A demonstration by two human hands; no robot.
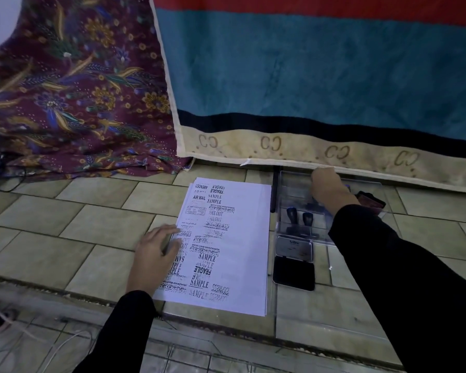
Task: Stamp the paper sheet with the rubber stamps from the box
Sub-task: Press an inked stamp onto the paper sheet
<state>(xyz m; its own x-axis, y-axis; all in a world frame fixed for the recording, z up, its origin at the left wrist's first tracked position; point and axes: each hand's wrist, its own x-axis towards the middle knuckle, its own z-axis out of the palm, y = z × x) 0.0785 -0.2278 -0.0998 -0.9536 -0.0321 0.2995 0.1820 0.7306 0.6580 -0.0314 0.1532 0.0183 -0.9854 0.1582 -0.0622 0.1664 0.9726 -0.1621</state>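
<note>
A white paper sheet [240,238], covered with many black stamp prints, lies on the tiled floor in the middle. My left hand [155,251] rests flat on its left edge, fingers straight. To the right stands a clear plastic box [293,184] holding two dark-handled rubber stamps [300,220] upright. My right hand [330,188] reaches down into the far part of the box; its fingers are hidden behind the back of the hand, so what they touch cannot be seen. An open black ink pad [293,262] lies in front of the box.
A blue, red and cream towel [320,76] hangs just behind the box, and a patterned maroon cloth [73,90] drapes at the left. A dark reddish object [371,201] sits at the box's right end. Thin cables [51,345] run along the floor at the bottom left.
</note>
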